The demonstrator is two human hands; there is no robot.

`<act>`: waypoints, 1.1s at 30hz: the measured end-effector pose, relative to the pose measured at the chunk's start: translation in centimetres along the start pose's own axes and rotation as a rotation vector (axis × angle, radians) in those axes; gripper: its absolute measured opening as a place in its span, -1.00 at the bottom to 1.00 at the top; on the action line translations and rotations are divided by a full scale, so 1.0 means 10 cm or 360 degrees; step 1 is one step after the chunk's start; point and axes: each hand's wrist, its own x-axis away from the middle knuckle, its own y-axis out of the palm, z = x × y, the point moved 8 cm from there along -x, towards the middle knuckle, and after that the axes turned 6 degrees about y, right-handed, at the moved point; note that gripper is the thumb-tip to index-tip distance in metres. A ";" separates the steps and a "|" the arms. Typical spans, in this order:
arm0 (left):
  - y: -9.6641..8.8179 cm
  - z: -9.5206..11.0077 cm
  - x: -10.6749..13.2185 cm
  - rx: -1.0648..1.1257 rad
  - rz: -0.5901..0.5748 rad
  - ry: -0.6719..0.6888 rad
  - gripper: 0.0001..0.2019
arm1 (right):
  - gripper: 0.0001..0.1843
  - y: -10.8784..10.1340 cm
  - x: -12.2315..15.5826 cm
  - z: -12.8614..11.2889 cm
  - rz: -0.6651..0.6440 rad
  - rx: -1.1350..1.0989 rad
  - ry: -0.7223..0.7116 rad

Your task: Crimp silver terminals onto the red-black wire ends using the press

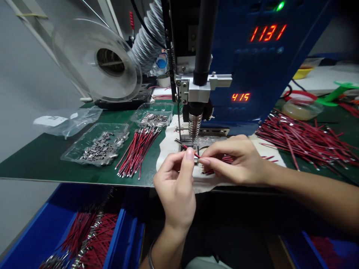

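My left hand point(175, 183) pinches a short red wire point(191, 151) between thumb and forefinger, just below the machine's ribbed metal nozzle point(195, 126). My right hand point(237, 158) is closed too, its fingertips meeting the left hand's at a small metal piece point(199, 160) on the wire's end. More red wires point(221, 161) lie under the right hand on a white cloth point(168, 145).
A bundle of red wires point(137, 151) and two clear bags of metal terminals point(99, 147) lie on the green mat at left. A big heap of red wires point(303, 140) fills the right. The blue machine point(252, 63) shows red digits. Blue bins point(84, 235) below hold finished wires.
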 end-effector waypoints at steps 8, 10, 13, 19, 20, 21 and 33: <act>0.00 0.04 0.02 -0.0126 0.0015 0.0148 -0.87 | -0.84 0.04 -0.01 0.06 -0.0104 -0.0043 0.0045; 0.04 0.04 0.05 -0.0163 -0.0083 0.0151 -0.90 | -0.85 0.04 0.00 0.05 -0.0090 -0.0047 0.0035; 0.03 0.09 0.06 -0.0232 -0.0147 0.0175 -0.88 | -0.84 0.06 0.00 0.05 -0.0156 -0.0044 0.0017; -0.34 0.32 -0.31 -0.0693 -0.0135 0.0231 -0.81 | -0.82 0.03 -0.03 0.14 -0.0393 0.0230 -0.0038; -0.40 0.39 -0.43 -0.0842 -0.0172 0.0276 -0.81 | -0.80 0.03 -0.04 0.17 -0.0463 0.0355 -0.0068; -0.46 0.47 -0.55 -0.1008 -0.0192 0.0341 -0.81 | -0.78 0.03 -0.04 0.20 -0.0541 0.0485 -0.0079; -0.47 0.35 -1.44 -0.3092 -0.0917 0.0354 -0.59 | -0.77 -0.04 -0.04 0.45 -0.0843 0.0888 0.0145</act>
